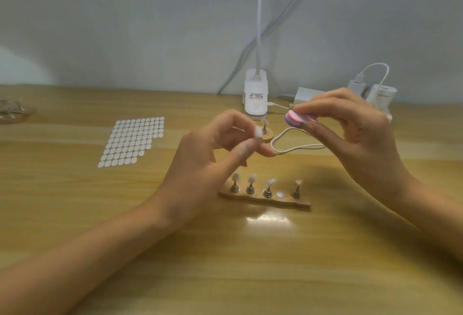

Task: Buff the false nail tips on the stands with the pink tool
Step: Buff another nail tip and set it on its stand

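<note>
Hands are hovering above the wooden stand (265,200), the right hand (355,129) gripping the pink buffer (300,119) above and to the stand's right, the left hand (213,149) pinching a blurred nail tip (258,132) above the stand, which is carrying four other tips (251,179).

The wooden table (250,264) bears a sticker sheet (132,141), a lamp base (255,100) — and a stand (288,203) holding 4 pegs (267,191).
</note>
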Tool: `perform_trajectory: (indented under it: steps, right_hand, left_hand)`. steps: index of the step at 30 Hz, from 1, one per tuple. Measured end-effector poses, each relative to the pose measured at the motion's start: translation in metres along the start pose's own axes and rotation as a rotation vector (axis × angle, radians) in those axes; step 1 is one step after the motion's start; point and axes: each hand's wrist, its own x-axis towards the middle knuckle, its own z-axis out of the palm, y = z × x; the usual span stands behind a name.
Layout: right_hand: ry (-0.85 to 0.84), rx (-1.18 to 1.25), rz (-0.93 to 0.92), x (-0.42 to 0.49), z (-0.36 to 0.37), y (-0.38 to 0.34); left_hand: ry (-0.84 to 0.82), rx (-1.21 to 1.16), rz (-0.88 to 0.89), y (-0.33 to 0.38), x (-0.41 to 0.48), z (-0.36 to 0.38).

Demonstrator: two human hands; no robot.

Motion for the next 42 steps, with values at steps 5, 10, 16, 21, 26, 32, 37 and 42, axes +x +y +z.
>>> perform_trajectory:
  steps: [5, 10, 16, 21, 26, 32, 37, 42]
  right_hand:
    - [-0.015, 0.055, 0.128, -0.009, 0.008, 0.018]
    - [-0.024, 0.159, 0.236, -0.011, 0.012, 0.023]
    - [-0.023, 0.231, 0.301, -0.01, 0.013, 0.022]
    - [-0.018, 0.314, 0.376, -0.009, 0.013, 0.022]
    - [-0.027, 0.355, 0.398, -0.008, 0.013, 0.02]
    - [-0.054, 0.396, 0.405, -0.008, 0.013, 0.02]
    - [-0.067, 0.408, 0.402, -0.008, 0.013, 0.02]
    - [-0.05, 0.4, 0.414, -0.008, 0.011, 0.018]
  left_hand:
    - [-0.024, -0.016, -0.06, -0.003, 0.003, 0.005]
    - [-0.168, 0.235, -0.013, 0.006, 0.0, 0.021]
    - [-0.238, 0.428, -0.103, 0.003, -0.003, 0.031]
    - [-0.192, 0.497, -0.151, -0.002, -0.002, 0.031]
    - [-0.196, 0.472, -0.159, -0.003, -0.001, 0.029]
    - [-0.319, 0.543, -0.097, 0.003, 0.002, 0.026]
    - [-0.309, 0.597, -0.062, 0.008, 0.011, 0.036]
    - [-0.231, 0.625, -0.032, 0.008, 0.01, 0.043]
